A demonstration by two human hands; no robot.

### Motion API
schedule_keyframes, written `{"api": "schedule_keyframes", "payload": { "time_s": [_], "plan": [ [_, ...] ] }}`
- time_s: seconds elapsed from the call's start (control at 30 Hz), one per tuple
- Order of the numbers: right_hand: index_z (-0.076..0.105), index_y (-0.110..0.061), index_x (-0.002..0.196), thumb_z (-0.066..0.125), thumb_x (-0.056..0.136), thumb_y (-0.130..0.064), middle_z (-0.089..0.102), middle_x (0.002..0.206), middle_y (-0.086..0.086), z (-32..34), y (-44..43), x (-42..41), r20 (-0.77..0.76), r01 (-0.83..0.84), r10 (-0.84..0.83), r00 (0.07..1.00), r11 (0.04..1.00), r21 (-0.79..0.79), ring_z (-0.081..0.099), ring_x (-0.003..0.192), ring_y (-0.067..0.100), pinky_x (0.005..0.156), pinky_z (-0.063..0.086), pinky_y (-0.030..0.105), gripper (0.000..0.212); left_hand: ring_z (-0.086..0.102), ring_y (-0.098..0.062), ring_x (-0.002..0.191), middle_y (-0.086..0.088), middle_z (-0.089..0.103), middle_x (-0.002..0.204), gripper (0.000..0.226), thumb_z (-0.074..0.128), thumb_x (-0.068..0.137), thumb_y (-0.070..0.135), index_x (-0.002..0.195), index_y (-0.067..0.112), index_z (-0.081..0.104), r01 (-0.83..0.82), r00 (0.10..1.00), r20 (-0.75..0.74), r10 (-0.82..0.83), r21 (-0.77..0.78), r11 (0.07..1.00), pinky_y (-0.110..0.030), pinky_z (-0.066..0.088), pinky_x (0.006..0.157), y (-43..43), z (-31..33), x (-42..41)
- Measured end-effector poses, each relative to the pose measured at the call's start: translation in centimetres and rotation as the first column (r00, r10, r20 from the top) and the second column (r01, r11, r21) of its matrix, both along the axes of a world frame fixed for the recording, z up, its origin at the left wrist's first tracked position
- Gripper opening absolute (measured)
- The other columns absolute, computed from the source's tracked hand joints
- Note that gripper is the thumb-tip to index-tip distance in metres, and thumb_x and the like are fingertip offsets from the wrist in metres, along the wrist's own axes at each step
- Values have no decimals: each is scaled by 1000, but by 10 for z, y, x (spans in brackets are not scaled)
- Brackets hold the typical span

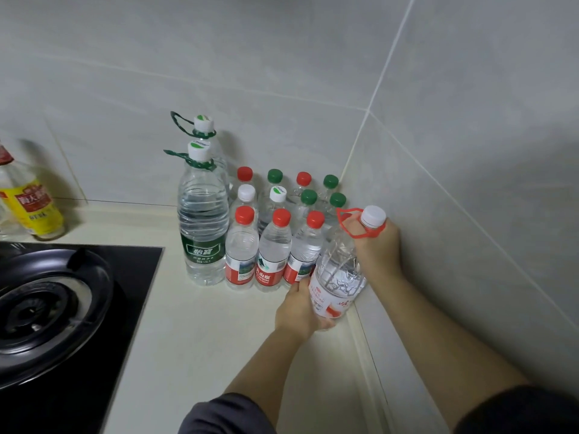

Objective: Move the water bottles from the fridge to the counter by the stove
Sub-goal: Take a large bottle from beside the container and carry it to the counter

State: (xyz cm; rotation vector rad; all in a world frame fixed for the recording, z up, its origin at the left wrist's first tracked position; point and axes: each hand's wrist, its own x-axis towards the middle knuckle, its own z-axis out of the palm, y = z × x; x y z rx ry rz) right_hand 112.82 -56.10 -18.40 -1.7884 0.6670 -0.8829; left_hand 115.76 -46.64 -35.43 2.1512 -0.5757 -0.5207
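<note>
My right hand (377, 249) grips the shoulder of a big red-handled water bottle (338, 270). My left hand (297, 308) curls round its base. The bottle tilts just beside the small bottles (272, 245) on the counter (194, 324).

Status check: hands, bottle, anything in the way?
Left hand grips large bottle low, right hand at its neck. Bottle tilted by the wall. Small bottles close beside it.

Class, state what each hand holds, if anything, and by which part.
Both hold the large red-handled bottle: the right hand grips its neck below the white cap, the left hand its labelled lower body.
</note>
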Motion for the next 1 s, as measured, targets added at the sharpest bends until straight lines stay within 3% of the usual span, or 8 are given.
{"api": "schedule_keyframes", "payload": {
  "time_s": [0.07, 0.23, 0.3, 0.43, 0.5, 0.67, 0.9, 1.0],
  "plan": [
    [67, 6, 81, 66, 64, -33, 64, 79, 30, -2, -3, 2, -1, 4, -4, 1000, 1000, -16, 50, 69, 12, 61, 46, 28, 42, 51, -17, 123, 6, 48, 136, 109, 84, 50, 64, 139, 26, 35, -2, 1000, 4, 2, 14, 1000, -38, 47, 100, -2, 1, 0],
    [65, 6, 80, 66, 68, -29, 61, 75, 30, -4, -5, 3, 5, 9, -8, 1000, 999, -41, 49, 67, 14, 60, 45, 29, 37, 49, -17, 124, 8, 47, 137, 110, 85, 48, 63, 139, 28, 33, -12, 1000, -13, 13, 31, 999, -40, 47, 101, -1, 2, -1],
    [65, 4, 79, 66, 68, -31, 59, 68, 22, -5, -5, 1, -6, 19, -19, 1000, 999, -42, 49, 66, 13, 60, 47, 32, 37, 49, -18, 125, 7, 47, 138, 110, 85, 49, 61, 140, 28, 32, -25, 999, -42, 25, 12, 1000, -41, 46, 102, -1, 2, -5],
    [68, -4, 83, 66, 73, -36, 70, 77, 16, -9, -4, -1, -62, 65, -72, 996, 992, -106, 63, 69, 22, 69, 57, 44, 33, 48, -19, 127, 3, 47, 138, 103, 85, 60, 52, 143, 28, 29, -89, 995, -48, 89, -12, 996, -36, 45, 101, 0, -3, -20],
    [69, -7, 86, 71, 76, -33, 71, 79, 11, -11, -3, -2, -79, 76, -85, 993, 991, -112, 68, 76, 26, 72, 59, 42, 28, 52, -19, 123, 2, 51, 135, 98, 84, 65, 48, 143, 27, 29, -123, 992, -34, 122, -14, 992, -34, 46, 97, -1, -6, -25],
    [62, -14, 90, 78, 79, -17, 66, 80, 1, -11, -2, -2, -63, 92, -100, 993, 988, -121, 62, 74, 18, 70, 48, 25, 20, 58, -22, 117, -2, 57, 130, 94, 82, 67, 53, 141, 20, 34, -135, 991, -19, 135, 17, 991, -31, 48, 94, -6, -7, -24],
    [66, -14, 96, 79, 77, -22, 72, 87, -2, -15, -7, -2, -86, 49, -56, 995, 996, -76, 68, 81, 16, 80, 58, 35, 24, 57, -23, 119, -4, 55, 132, 92, 82, 70, 47, 141, 17, 31, -146, 988, -35, 148, 38, 988, -32, 47, 96, -8, -5, -26],
    [66, -19, 98, 78, 72, -38, 72, 90, -7, -13, -2, -7, -93, 18, -23, 995, 998, -56, 68, 86, 14, 83, 57, 37, 35, 55, -25, 121, -6, 51, 134, 92, 82, 70, 43, 141, 19, 28, -142, 985, -92, 146, 49, 989, -35, 46, 99, -5, 4, -27]
  ]
}}
